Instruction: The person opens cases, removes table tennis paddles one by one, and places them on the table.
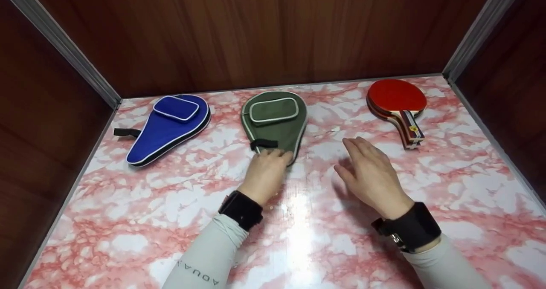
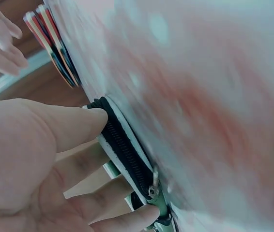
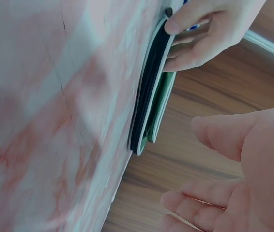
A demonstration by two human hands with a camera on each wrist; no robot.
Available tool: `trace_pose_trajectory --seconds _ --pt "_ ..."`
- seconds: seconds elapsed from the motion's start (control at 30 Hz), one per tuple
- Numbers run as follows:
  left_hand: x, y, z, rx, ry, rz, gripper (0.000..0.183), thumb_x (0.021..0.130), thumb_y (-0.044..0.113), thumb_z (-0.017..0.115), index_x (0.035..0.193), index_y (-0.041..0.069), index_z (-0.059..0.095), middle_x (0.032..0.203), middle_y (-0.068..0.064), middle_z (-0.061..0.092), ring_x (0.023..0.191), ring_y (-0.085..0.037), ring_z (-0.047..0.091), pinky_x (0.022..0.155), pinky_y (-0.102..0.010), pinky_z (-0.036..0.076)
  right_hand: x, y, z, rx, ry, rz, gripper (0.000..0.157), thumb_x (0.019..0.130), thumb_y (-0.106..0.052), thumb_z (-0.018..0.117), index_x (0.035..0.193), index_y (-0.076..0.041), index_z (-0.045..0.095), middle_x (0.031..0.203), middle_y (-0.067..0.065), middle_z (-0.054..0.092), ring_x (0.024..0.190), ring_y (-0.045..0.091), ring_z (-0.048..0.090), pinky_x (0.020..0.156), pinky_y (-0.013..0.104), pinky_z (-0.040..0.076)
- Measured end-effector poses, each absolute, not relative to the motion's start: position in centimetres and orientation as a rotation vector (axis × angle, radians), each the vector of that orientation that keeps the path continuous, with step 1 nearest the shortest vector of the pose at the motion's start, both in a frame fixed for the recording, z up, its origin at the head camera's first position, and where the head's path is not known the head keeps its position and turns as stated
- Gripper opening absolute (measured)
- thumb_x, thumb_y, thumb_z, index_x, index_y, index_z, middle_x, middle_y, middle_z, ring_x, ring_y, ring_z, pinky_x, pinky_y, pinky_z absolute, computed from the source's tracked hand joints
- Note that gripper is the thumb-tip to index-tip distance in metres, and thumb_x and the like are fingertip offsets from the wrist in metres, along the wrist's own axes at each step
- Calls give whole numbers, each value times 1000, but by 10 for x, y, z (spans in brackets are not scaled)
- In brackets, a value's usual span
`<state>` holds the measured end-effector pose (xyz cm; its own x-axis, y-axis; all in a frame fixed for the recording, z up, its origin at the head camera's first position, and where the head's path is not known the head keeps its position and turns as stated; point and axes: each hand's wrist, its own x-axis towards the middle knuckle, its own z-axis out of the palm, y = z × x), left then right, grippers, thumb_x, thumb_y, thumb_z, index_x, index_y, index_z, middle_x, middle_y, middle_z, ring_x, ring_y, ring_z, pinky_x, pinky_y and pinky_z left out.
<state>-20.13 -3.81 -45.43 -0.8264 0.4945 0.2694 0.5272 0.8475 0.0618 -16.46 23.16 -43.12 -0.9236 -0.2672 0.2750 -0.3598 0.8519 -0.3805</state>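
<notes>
My left hand (image 1: 266, 171) grips the narrow end of a green table tennis paddle case (image 1: 275, 129) with white piping, a front pocket and a short black strap. In the left wrist view the thumb rests on the case's black zipper edge (image 2: 125, 150), the fingers reach over its face, and the zipper pull (image 2: 153, 188) shows near the fingertips. My right hand (image 1: 373, 176) hovers over the table to the right of the case, thumb and fingers spread, holding nothing. Just beyond it lie two stacked table tennis paddles (image 1: 396, 96), red face up, handles toward me.
A blue paddle case (image 1: 168, 129) with a black strap (image 1: 127, 132) lies at the left, its narrow end toward me. The red-and-white marbled table (image 1: 140, 212) is bounded by brown wood-grain panels (image 1: 273, 33) at the back and both sides.
</notes>
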Motion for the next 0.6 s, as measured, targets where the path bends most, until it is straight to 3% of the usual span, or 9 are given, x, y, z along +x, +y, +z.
trace_pose_trajectory --seconds 0.13,0.33,0.6 --pt "-214 -52 -455 -718 -2798 -217 30 96 4 79 126 8 76 124 -17 77 106 -44 73 87 -56 62 -163 230 -431 485 -2831 646 68 107 -28 71 161 7 48 161 32 49 154 49 41 124 68 30" --pt "-230 -73 -460 -625 -2826 -234 27 98 -1 72 124 4 74 123 -20 76 106 -48 72 87 -60 61 -162 229 -430 481 -2837 661 68 107 -28 71 161 6 47 162 31 49 156 48 40 125 67 29" --pt "-252 -95 -478 -550 -2810 -292 27 101 7 68 128 8 70 119 -18 74 110 -48 71 85 -68 57 -160 227 -431 537 -2794 642 67 106 -26 73 159 7 50 161 29 51 155 47 41 124 67 31"
